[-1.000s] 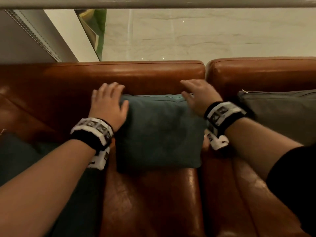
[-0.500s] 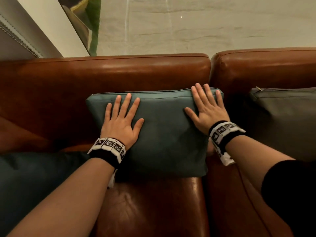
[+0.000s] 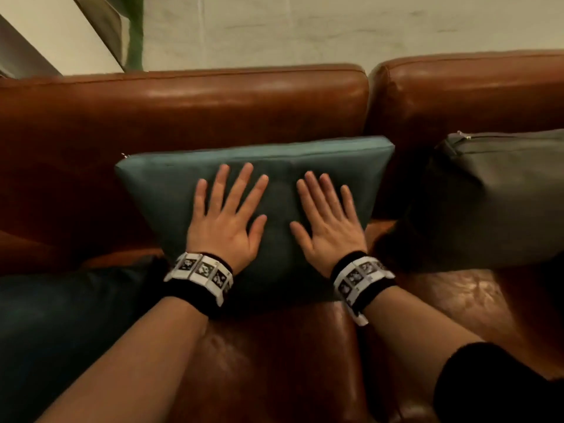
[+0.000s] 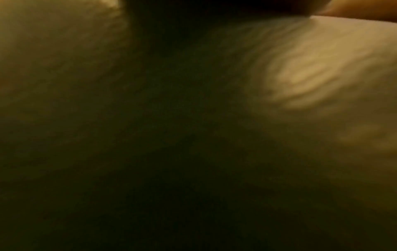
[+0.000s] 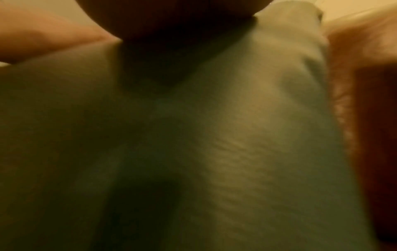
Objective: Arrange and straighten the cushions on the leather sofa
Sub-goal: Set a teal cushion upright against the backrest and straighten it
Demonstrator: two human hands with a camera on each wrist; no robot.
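Observation:
A teal cushion (image 3: 158,190) leans against the backrest of the brown leather sofa (image 3: 213,111), at the middle of the head view. My left hand (image 3: 227,213) lies flat on its front face with fingers spread. My right hand (image 3: 326,218) presses flat beside it, fingers straight. A grey cushion (image 3: 494,196) stands against the right backrest section. Another dark teal cushion (image 3: 61,325) lies on the seat at the lower left. The right wrist view is filled by blurred teal cushion fabric (image 5: 236,135); the left wrist view is dark and blurred.
The sofa's seat (image 3: 274,361) shows bare leather below the teal cushion. A pale marble floor (image 3: 335,25) lies beyond the backrest. A wall edge and a green strip (image 3: 135,29) stand at the upper left.
Both hands slid from the cushion's upper corners to its face, then inward until they lie side by side at the middle. The cushion now stands straighter against the backrest.

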